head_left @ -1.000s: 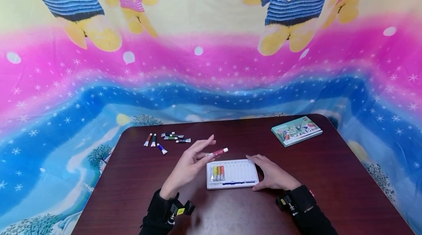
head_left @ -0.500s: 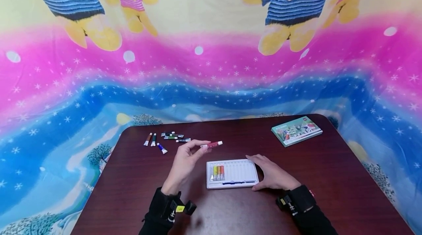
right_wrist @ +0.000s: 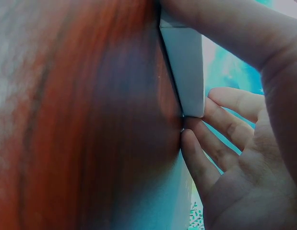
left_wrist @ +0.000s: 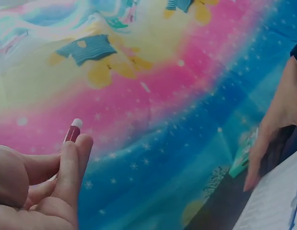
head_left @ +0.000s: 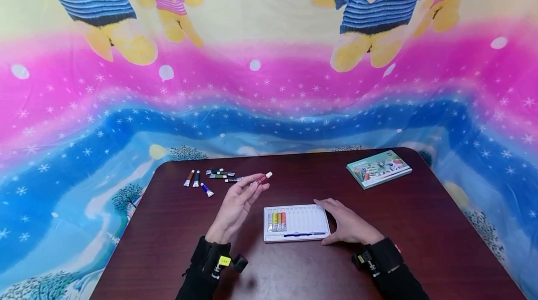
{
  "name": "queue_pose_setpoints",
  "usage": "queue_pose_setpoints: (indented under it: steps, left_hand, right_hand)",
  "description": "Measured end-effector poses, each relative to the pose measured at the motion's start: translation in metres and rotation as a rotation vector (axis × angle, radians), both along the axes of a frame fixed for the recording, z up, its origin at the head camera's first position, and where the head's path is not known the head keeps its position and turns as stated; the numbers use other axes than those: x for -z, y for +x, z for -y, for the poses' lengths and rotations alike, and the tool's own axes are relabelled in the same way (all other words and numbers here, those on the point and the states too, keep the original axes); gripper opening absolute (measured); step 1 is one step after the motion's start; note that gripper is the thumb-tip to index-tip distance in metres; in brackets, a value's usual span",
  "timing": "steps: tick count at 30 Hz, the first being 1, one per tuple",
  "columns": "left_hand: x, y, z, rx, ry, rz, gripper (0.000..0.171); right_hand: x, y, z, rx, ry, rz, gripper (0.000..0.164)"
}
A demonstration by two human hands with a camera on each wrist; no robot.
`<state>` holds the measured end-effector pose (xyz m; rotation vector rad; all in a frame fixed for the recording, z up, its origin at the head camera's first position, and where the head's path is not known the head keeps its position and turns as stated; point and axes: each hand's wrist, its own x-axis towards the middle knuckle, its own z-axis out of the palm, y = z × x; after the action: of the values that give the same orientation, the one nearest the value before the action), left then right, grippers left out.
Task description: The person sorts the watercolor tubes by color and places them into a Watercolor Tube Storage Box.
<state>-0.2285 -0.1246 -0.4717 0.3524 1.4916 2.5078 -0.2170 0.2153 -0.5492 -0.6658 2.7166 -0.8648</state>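
Observation:
Between thumb and fingertips, my left hand pinches a red paint tube with a white cap. The tube is raised above the table, cap pointing up and to the right; the left wrist view shows its capped end sticking out past the fingers. A white paint tray lies flat with several tubes at its left side and a blue-handled brush along its near edge. My right hand holds the tray's right end, thumb at the near corner, fingers at the far one. The right wrist view shows the tray's side.
Several loose paint tubes lie at the far left, among them a blue one and a brown one. A flat green box sits at the far right of the dark wooden table. A patterned cloth hangs behind.
The left hand has drawn back from above the tray, moving left with the red paint tube, whose cap now tips further upward. The right hand and tray stay in place.

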Motion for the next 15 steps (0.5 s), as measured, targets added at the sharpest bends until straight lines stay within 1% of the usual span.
queue_pose_setpoints:
  steps: [2,3,7,10,12,15]
  left_hand:
    - [0.004,-0.001,-0.001,0.031,-0.01,0.025,0.026]
    - [0.006,-0.002,-0.001,0.036,-0.021,0.034,0.025]
    - [0.013,-0.004,-0.003,0.024,-0.066,0.041,0.016]
    - [0.018,-0.007,-0.004,0.028,-0.058,0.043,0.014]
    - [0.02,-0.008,-0.005,0.041,-0.045,0.044,0.016]
    - [0.02,-0.008,-0.006,0.057,-0.037,0.054,0.02]
  right_hand:
    - [0.0,0.0,0.0,0.0,-0.002,0.0,0.11]
    - [0.0,0.001,0.0,0.0,-0.002,-0.001,0.11]
    - [0.0,0.001,0.0,0.0,-0.003,-0.005,0.11]
    - [0.0,0.0,0.0,0.003,0.0,-0.003,0.11]
    - [0.0,0.0,0.0,0.003,0.003,-0.002,0.11]
    - [0.001,0.0,0.001,0.0,0.003,-0.002,0.11]
